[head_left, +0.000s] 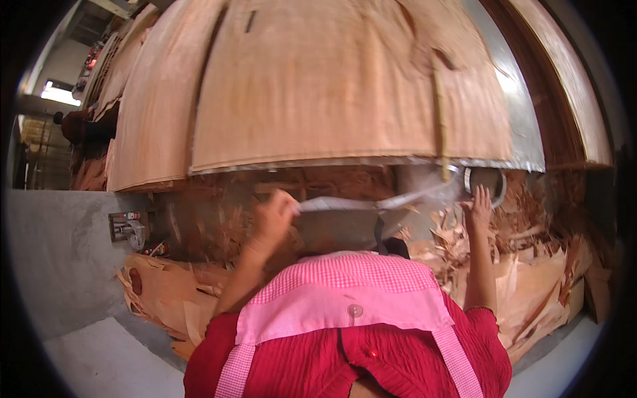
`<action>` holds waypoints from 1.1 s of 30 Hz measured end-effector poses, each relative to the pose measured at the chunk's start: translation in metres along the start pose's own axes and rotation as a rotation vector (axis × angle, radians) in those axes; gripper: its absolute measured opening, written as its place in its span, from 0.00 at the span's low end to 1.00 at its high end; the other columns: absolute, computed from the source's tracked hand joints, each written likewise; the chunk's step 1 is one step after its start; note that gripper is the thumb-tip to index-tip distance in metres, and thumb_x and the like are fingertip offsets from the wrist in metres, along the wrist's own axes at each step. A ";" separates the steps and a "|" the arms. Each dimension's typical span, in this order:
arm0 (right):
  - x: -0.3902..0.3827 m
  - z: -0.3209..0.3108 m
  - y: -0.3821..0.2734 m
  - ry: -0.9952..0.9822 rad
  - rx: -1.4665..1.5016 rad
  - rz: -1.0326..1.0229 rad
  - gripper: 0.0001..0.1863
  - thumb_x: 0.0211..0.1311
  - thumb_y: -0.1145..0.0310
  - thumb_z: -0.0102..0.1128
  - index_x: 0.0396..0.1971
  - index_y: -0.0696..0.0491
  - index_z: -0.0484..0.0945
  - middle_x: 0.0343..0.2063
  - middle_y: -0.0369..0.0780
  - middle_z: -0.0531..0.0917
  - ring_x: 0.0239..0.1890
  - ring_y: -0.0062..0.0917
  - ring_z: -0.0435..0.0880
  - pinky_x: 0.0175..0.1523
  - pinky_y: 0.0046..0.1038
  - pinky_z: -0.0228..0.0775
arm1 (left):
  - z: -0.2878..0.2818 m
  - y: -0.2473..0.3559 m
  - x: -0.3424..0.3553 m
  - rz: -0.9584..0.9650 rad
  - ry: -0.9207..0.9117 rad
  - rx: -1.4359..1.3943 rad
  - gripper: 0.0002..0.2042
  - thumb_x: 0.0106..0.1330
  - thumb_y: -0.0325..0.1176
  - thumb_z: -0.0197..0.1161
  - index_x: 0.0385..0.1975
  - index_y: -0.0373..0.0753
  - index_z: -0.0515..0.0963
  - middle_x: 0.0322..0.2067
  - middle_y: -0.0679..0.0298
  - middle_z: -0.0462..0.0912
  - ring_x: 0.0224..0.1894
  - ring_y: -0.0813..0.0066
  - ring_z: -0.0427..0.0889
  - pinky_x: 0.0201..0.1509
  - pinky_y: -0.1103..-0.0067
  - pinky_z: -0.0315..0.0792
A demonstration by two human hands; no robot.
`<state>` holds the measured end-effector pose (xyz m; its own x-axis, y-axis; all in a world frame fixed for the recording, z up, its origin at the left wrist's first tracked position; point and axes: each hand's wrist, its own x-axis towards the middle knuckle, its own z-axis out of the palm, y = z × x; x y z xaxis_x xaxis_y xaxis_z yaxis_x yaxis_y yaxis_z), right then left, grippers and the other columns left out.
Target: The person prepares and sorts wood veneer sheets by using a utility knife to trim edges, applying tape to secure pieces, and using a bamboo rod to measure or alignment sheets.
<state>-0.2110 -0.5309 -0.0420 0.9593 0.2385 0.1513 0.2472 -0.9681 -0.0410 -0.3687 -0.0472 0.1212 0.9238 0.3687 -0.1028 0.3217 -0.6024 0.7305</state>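
Observation:
My left hand (276,212), closed in a pinch, holds one end of a thin whitish strip of tape (332,203). The strip runs slackly rightward in front of my body and blurs near its far end. There my right hand (480,211) grips the lower side of a ring-shaped roll of tape (502,191), its fingers pointing up. Just beyond both hands lies a broad wood veneer sheet (318,113) on a stack. A thin yellowish stick (439,119) rests on the sheet and pokes past its near edge.
Torn veneer scraps (451,232) litter the space under the stack and around me. More veneer sheets (156,106) lie to the left, beside a grey wall (63,245) with a small rack (126,227). A metal-like strip (514,93) borders the stack's right side. Another person (86,126) is at the far left.

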 end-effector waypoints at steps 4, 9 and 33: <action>-0.029 0.020 -0.167 -0.118 0.375 0.057 0.09 0.52 0.65 0.54 0.32 0.51 0.76 0.29 0.44 0.79 0.33 0.37 0.77 0.37 0.34 0.67 | -0.048 -0.129 -0.052 0.306 -0.153 0.005 0.02 0.56 0.25 0.53 0.27 0.38 0.73 0.23 0.59 0.78 0.27 0.66 0.79 0.29 0.78 0.73; -0.047 -0.033 -0.496 -0.614 0.853 -0.371 0.21 0.49 0.64 0.60 0.45 0.51 0.72 0.40 0.44 0.77 0.43 0.33 0.76 0.46 0.30 0.68 | -0.154 -0.209 -0.057 0.367 -0.175 0.026 0.03 0.54 0.25 0.55 0.28 0.38 0.73 0.25 0.59 0.78 0.27 0.63 0.79 0.28 0.76 0.72; 0.238 0.006 -1.001 -1.035 1.442 -0.292 0.09 0.57 0.70 0.51 0.36 0.53 0.78 0.21 0.36 0.78 0.24 0.18 0.74 0.30 0.22 0.67 | -0.462 -0.422 0.332 0.236 -0.207 -0.060 0.05 0.48 0.25 0.63 0.24 0.37 0.75 0.21 0.62 0.75 0.26 0.71 0.76 0.29 0.78 0.70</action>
<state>-0.2294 0.4958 0.0295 0.4149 0.8652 -0.2816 -0.2242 -0.2027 -0.9532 -0.2938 0.6561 0.0910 0.9961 0.0676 -0.0566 0.0861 -0.6090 0.7885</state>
